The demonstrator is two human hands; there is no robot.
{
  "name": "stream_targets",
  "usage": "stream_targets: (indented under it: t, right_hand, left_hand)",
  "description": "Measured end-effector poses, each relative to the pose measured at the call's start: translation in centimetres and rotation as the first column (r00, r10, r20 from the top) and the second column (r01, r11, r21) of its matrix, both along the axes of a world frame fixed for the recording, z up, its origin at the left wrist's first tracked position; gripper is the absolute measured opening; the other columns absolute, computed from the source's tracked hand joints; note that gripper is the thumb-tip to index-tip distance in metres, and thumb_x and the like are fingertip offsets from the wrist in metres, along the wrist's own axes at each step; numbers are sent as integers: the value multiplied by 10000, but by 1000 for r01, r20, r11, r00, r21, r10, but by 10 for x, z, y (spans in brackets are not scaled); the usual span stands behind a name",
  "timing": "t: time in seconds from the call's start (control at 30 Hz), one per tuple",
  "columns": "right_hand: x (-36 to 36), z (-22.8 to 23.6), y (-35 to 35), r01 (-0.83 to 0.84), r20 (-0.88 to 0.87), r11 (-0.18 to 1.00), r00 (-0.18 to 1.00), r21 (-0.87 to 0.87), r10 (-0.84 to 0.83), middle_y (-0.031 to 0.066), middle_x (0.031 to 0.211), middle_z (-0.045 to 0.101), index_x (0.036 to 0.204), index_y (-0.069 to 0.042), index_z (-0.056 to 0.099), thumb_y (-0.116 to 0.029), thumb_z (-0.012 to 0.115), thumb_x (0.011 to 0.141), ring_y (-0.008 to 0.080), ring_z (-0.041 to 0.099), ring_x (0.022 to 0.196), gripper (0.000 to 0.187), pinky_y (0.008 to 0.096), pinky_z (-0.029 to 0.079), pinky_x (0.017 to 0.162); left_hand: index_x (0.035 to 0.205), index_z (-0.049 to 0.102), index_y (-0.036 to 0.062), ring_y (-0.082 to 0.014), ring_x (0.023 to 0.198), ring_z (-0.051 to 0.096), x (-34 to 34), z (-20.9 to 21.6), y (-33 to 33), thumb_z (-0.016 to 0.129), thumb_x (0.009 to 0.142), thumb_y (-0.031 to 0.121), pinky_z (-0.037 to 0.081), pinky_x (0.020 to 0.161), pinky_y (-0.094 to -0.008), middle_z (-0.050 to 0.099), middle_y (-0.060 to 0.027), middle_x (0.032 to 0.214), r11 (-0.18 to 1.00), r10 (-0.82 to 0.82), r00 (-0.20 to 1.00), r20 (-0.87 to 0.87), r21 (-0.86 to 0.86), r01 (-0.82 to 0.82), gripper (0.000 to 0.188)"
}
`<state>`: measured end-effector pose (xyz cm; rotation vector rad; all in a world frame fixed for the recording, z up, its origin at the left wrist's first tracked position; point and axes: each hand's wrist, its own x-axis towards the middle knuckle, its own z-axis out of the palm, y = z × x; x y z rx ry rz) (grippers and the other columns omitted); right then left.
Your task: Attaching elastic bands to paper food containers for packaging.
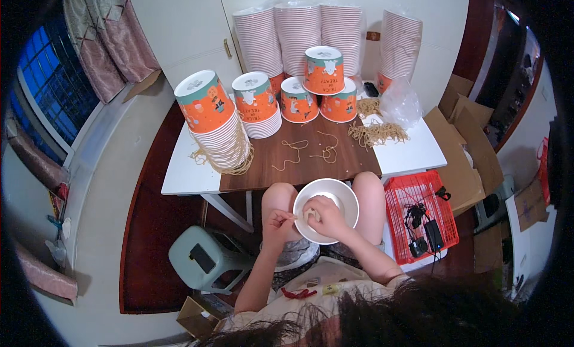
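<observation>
A white paper bucket point(338, 194) rests on my lap, its open mouth facing up. My right hand point(326, 217) reaches inside it, fingers curled around a thin tan cord. My left hand point(278, 219) pinches the same cord at the bucket's left rim. On the brown tabletop point(299, 167) lie loose tan cord pieces point(292, 153), with a heap of tan cords point(376, 133) on the right. Stacks of orange and teal printed buckets point(206, 104) stand upside down at the back.
Tall plastic-wrapped stacks of buckets point(299, 36) line the wall behind. A crumpled clear plastic bag point(399, 103) sits at the table's right. A red crate with black cables point(421, 218) is by my right knee, a grey-green stool point(206, 260) at my left, flattened cardboard point(463, 149) beyond.
</observation>
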<state>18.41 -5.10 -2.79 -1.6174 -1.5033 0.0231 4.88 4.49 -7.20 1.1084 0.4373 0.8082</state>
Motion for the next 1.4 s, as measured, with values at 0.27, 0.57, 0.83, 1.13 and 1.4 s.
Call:
stream_targets:
  t: [0.27,0.57,0.83,1.13,1.4]
  right_hand:
    - [-2,4,3,-175,-212,984,961,31,177,94,836,568,806,-69,603,-146,612,721,279,534,813,115,358,416,707]
    - [-6,-21,7,-254,-496,963,850,-96,175,66,674,548,789,-40,571,-151,558,798,157,533,622,112,275,424,586]
    - [-10,-16,11,-295,-600,946,784,-134,160,8,626,540,791,-29,573,-158,573,801,63,473,566,129,222,399,532]
    - [-9,-16,13,-279,-653,950,747,-140,124,-25,618,530,765,-37,581,-119,603,772,39,464,561,85,196,390,517]
    - [-8,-14,12,-304,-692,940,713,-155,116,-21,627,531,765,-38,572,-106,592,775,42,476,551,71,191,392,505]
  left_hand:
    - [803,490,52,-89,721,543,-3,9,-1,550,776,-21,430,691,-202,581,-42,795,996,-27,999,-19,79,29,98]
    - [813,469,61,-27,587,453,-6,12,9,575,769,16,371,534,-173,534,8,699,969,-43,981,-187,232,87,123]
    - [773,519,42,-40,573,437,-13,32,20,643,727,89,371,525,-181,508,23,665,896,104,929,-355,439,68,140]
    - [726,486,47,-55,601,431,-17,52,22,636,711,48,366,552,-191,478,16,661,849,153,898,-413,520,94,150]
    - [760,429,72,-57,626,431,-15,61,21,553,723,-52,366,583,-181,456,23,691,947,-52,958,-281,291,137,179]
